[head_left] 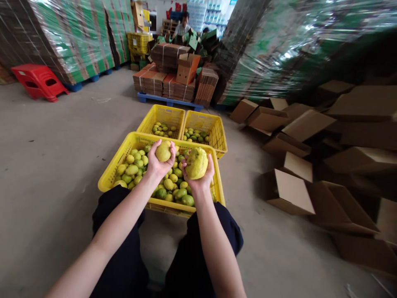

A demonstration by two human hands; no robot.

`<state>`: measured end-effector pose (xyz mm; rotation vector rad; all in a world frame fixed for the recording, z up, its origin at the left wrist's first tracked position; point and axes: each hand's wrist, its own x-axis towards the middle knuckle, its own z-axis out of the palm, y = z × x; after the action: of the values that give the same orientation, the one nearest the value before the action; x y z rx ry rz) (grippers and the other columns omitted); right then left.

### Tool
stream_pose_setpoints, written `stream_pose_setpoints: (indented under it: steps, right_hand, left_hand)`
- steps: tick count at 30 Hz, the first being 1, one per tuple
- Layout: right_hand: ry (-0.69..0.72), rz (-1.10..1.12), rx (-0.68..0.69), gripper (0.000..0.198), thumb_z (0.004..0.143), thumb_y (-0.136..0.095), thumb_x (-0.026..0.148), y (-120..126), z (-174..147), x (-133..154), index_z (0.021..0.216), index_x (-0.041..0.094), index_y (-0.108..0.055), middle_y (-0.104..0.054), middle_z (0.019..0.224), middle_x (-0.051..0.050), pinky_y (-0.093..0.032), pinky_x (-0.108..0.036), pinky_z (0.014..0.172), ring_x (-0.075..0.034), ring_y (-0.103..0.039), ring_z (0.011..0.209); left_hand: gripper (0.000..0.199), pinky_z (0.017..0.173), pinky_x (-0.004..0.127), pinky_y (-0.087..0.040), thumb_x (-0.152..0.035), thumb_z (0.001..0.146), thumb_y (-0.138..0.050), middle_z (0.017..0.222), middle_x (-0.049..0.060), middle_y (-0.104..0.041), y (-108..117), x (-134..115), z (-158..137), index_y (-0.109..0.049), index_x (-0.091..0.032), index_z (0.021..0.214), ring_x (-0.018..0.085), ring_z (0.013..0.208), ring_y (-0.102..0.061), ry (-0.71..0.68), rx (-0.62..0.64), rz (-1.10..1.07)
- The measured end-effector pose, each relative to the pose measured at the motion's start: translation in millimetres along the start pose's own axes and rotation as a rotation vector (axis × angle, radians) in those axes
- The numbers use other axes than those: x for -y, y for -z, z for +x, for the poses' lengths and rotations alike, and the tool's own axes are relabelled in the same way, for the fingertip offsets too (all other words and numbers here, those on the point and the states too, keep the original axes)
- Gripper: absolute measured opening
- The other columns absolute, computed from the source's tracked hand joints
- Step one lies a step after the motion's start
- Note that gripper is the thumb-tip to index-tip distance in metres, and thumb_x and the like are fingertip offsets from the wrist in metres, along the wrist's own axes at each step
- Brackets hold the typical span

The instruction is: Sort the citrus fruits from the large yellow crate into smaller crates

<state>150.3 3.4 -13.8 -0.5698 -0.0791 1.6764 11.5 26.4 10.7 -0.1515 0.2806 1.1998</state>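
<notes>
My left hand (157, 161) is closed around a smooth yellow lemon (163, 151). A larger, bumpy yellow-green lemon (197, 163) rests in my right hand (201, 182), with the fingers curled about its sides. Both hands are raised over a big yellow plastic crate (107, 171) that stands between my knees. Inside it lie several loose lemons (132, 169), ranging from yellow to green. My forearms and the held fruit hide part of the crate's contents.
Beyond the big crate stand two smaller yellow crates, left (145, 120) and right (221, 132), holding some lemons. Open cardboard boxes (293, 192) are heaped at right. Flattened cartons (151, 80) sit on a blue pallet (169, 101). A red stool (39, 80) is far left; a person (182, 28) is behind.
</notes>
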Motion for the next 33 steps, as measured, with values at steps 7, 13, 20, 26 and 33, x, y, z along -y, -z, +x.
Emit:
stream_pose_setpoints:
  steps: [7, 13, 20, 26, 33]
  right_hand:
    - [-0.016, -0.018, -0.111, 0.028, 0.089, -0.037, 0.025, 13, 22, -4, 0.096, 0.023, -0.065, -0.072, 0.074, -0.002, -0.060, -0.038, 0.071, -0.020, -0.067, 0.071]
    - [0.009, -0.054, -0.079, 0.034, 0.093, -0.048, 0.045, 14, 21, -6, 0.096, 0.016, -0.066, -0.074, 0.079, -0.005, -0.061, -0.040, 0.080, -0.019, -0.070, 0.070]
    - [0.056, -0.015, 0.059, 0.022, 0.085, -0.060, 0.039, 9, 14, -9, 0.089, 0.018, -0.067, -0.074, 0.076, -0.004, -0.061, -0.040, 0.082, -0.019, -0.070, 0.069]
    - [0.173, 0.029, 0.220, 0.034, 0.088, -0.051, 0.047, 7, 16, -10, 0.109, 0.024, -0.066, -0.075, 0.099, -0.004, -0.060, -0.040, 0.079, -0.018, -0.069, 0.074]
    - [0.262, -0.008, 0.225, 0.035, 0.088, -0.051, 0.048, 10, 29, 1, 0.113, 0.029, -0.066, -0.074, 0.100, -0.002, -0.056, -0.037, 0.077, -0.018, -0.068, 0.078]
  left_hand:
    - [0.027, 0.048, 0.022, -0.048, -0.032, 0.093, -0.044, 0.081, 0.008, -0.070, 16, 7, 17, -0.063, -0.013, 0.098, 0.015, 0.061, -0.065, -0.077, -0.124, 0.010]
    - [0.033, 0.061, 0.022, -0.057, -0.021, 0.096, -0.036, 0.087, 0.007, -0.072, 9, 14, 17, -0.066, -0.014, 0.108, 0.014, 0.071, -0.069, -0.106, -0.101, 0.013]
    - [0.032, 0.063, 0.015, -0.057, -0.036, 0.096, -0.047, 0.078, 0.005, -0.068, 9, 16, 8, -0.065, -0.012, 0.107, 0.010, 0.068, -0.068, -0.072, -0.044, -0.031]
    - [0.037, 0.072, 0.021, -0.059, -0.041, 0.099, -0.043, 0.082, 0.004, -0.070, 12, 19, 13, -0.068, -0.020, 0.117, 0.013, 0.077, -0.070, -0.174, 0.082, 0.095]
    - [0.031, 0.087, 0.028, -0.058, -0.025, 0.096, -0.042, 0.081, 0.006, -0.074, 29, 27, 29, -0.070, -0.016, 0.088, 0.017, 0.091, -0.073, -0.194, -0.007, -0.031]
